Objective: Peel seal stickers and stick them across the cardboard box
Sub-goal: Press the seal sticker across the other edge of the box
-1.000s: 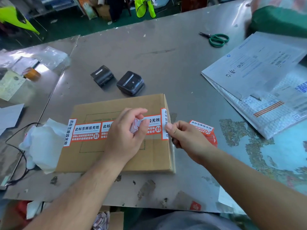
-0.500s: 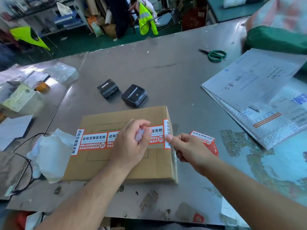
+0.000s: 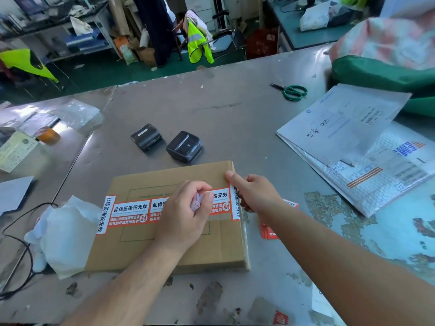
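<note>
A flat cardboard box (image 3: 164,180) lies on the metal table. An orange and white seal sticker (image 3: 131,211) runs across its top from the left edge to the right edge. My left hand (image 3: 186,215) rests on the sticker's middle and holds a crumpled scrap of backing paper (image 3: 197,201) in its curled fingers. My right hand (image 3: 253,192) is at the box's right edge, thumb pressed on the top near the far right corner, just above the sticker's end. More orange seal stickers (image 3: 268,231) lie on the table under my right wrist.
Two black handheld devices (image 3: 184,147) sit just beyond the box. Crumpled white paper (image 3: 68,234) and a black cable (image 3: 16,236) lie at its left. Green scissors (image 3: 292,91) are far right. Bubble mailers and papers (image 3: 348,142) fill the right side.
My right hand slid from the sticker's end up along the box's right edge toward the far corner. My left hand stayed on the sticker. The camera tilted up.
</note>
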